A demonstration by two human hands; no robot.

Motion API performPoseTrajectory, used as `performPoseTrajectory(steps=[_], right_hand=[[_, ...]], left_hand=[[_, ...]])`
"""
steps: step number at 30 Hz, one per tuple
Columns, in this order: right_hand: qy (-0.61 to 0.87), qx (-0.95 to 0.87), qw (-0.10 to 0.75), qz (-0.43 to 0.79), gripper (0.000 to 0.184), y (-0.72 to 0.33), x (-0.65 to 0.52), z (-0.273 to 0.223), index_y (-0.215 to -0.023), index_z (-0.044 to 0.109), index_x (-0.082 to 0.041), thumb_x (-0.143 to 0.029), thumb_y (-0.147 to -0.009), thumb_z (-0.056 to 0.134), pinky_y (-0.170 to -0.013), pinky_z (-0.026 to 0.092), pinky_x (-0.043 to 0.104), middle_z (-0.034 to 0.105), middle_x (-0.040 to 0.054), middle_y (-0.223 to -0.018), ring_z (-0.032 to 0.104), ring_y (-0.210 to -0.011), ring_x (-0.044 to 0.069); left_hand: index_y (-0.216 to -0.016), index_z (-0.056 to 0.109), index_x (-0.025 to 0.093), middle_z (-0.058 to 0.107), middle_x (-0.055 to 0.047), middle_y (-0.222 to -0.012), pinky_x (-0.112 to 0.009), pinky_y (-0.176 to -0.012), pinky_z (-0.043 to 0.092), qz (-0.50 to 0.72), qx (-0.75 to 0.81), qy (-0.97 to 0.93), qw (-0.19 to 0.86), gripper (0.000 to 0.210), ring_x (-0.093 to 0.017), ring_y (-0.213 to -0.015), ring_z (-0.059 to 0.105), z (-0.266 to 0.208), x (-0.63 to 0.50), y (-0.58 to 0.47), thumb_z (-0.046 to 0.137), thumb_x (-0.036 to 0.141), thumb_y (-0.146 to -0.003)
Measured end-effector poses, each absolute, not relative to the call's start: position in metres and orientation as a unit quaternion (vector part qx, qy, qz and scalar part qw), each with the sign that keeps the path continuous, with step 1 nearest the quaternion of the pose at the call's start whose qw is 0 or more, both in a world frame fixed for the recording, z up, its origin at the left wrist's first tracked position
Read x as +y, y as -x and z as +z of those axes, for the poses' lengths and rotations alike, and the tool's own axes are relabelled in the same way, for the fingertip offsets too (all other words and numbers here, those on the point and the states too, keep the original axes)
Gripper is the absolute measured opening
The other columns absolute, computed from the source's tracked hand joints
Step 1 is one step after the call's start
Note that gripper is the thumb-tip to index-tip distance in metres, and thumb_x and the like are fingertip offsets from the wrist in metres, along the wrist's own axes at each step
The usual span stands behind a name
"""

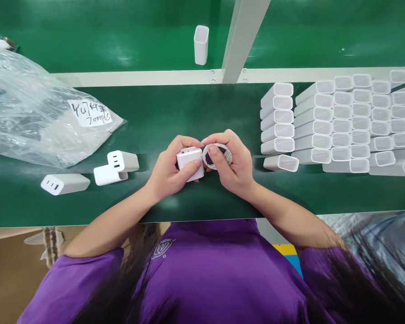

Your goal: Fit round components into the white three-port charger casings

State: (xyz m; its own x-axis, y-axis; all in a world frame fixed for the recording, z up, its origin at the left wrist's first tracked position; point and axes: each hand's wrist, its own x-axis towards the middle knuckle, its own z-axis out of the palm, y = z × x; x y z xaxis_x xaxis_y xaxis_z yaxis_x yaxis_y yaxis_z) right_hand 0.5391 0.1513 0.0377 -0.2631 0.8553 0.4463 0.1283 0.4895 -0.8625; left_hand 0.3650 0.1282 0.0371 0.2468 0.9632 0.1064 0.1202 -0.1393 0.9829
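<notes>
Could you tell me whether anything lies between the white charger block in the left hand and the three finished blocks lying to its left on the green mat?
Nothing visible does: bare green mat separates the charger block in the left hand from the three finished blocks.

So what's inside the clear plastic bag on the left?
The plastic bag carries a handwritten paper label. Dark, vague shapes show through the crinkled film, but glare and folds hide what they are, so its contents cannot be told.
</notes>
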Motion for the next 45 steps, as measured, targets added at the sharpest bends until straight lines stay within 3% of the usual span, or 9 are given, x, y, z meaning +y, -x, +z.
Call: performPoseTrajectory(steps=[6, 13, 19, 25, 32, 37, 40, 45], right_hand=[[0.348, -0.703, 0.489, 0.381, 0.014, -0.539, 0.15, 0.037, -0.104, 0.06, -0.021, -0.028, -0.104, 0.047, -0.076, 0.052, 0.029, 0.06, 0.0005, -0.087, 0.062, -0.081, 0.013], [0.372, -0.708, 0.456, 0.391, 0.024, -0.537, 0.145, 0.032, -0.108, 0.057, -0.025, -0.04, -0.106, 0.039, -0.069, 0.054, 0.03, 0.055, 0.0002, -0.083, 0.058, -0.067, 0.013], [0.358, -0.703, 0.477, 0.386, 0.021, -0.536, 0.141, 0.031, -0.106, 0.058, -0.024, -0.037, -0.105, 0.041, -0.07, 0.054, 0.033, 0.059, 0.0027, -0.086, 0.059, -0.072, 0.015], [0.355, -0.729, 0.481, 0.332, 0.021, -0.536, 0.139, 0.027, -0.104, 0.059, -0.025, -0.034, -0.104, 0.041, -0.057, 0.051, 0.03, 0.059, 0.002, -0.079, 0.052, -0.062, 0.014], [0.35, -0.744, 0.466, 0.326, 0.022, -0.537, 0.139, 0.024, -0.105, 0.061, -0.028, -0.034, -0.104, 0.04, -0.053, 0.048, 0.028, 0.055, 0.0021, -0.078, 0.048, -0.059, 0.014], [0.377, -0.721, 0.432, 0.39, 0.034, -0.538, 0.145, 0.029, -0.105, 0.062, -0.026, -0.05, -0.103, 0.038, -0.058, 0.051, 0.031, 0.054, 0.0023, -0.076, 0.049, -0.06, 0.014], [0.385, -0.659, 0.418, 0.493, 0.038, -0.538, 0.15, 0.034, -0.113, 0.059, -0.026, -0.056, -0.102, 0.039, -0.057, 0.053, 0.029, 0.055, -0.0009, -0.073, 0.053, -0.056, 0.013], [0.351, -0.59, 0.408, 0.602, 0.035, -0.536, 0.153, 0.04, -0.118, 0.053, -0.026, -0.054, -0.102, 0.04, -0.048, 0.051, 0.026, 0.056, -0.0044, -0.067, 0.054, -0.048, 0.011]], left_hand=[[-0.108, 0.053, 0.022, 0.068, 0.002, -0.076, -0.022, -0.048, 0.049, 0.417, 0.463, -0.635, 0.457, 0.022, -0.012, -0.054, 0.065, 0.033, 0.127, -0.364, 0.063, 0.035, -0.092], [-0.104, 0.051, 0.023, 0.065, 0.003, -0.075, -0.024, -0.05, 0.043, 0.426, 0.455, -0.683, 0.381, 0.02, -0.01, -0.054, 0.057, 0.028, 0.126, -0.365, 0.063, 0.031, -0.089], [-0.101, 0.05, 0.024, 0.059, 0.003, -0.078, -0.024, -0.051, 0.038, 0.467, 0.406, -0.724, 0.304, 0.019, -0.009, -0.054, 0.05, 0.029, 0.127, -0.371, 0.06, 0.021, -0.086], [-0.098, 0.047, 0.026, 0.052, 0.004, -0.075, -0.024, -0.048, 0.038, 0.453, 0.407, -0.741, 0.283, 0.017, -0.009, -0.053, 0.046, 0.031, 0.125, -0.373, 0.058, 0.02, -0.086], [-0.094, 0.045, 0.025, 0.05, 0.005, -0.073, -0.025, -0.047, 0.036, 0.453, 0.412, -0.747, 0.26, 0.016, -0.009, -0.052, 0.044, 0.032, 0.123, -0.376, 0.057, 0.019, -0.085], [-0.096, 0.048, 0.025, 0.054, 0.004, -0.077, -0.023, -0.047, 0.038, 0.46, 0.417, -0.746, 0.239, 0.018, -0.009, -0.053, 0.048, 0.027, 0.129, -0.374, 0.059, 0.017, -0.084], [-0.104, 0.05, 0.026, 0.062, 0.001, -0.086, -0.025, -0.053, 0.046, 0.478, 0.399, -0.73, 0.284, 0.021, -0.012, -0.063, 0.061, 0.024, 0.132, -0.372, 0.061, 0.02, -0.087], [-0.107, 0.044, 0.026, 0.065, 0.005, -0.07, -0.026, -0.051, 0.051, 0.457, 0.407, -0.653, 0.446, 0.019, -0.014, -0.054, 0.064, 0.024, 0.132, -0.369, 0.057, 0.035, -0.096]])
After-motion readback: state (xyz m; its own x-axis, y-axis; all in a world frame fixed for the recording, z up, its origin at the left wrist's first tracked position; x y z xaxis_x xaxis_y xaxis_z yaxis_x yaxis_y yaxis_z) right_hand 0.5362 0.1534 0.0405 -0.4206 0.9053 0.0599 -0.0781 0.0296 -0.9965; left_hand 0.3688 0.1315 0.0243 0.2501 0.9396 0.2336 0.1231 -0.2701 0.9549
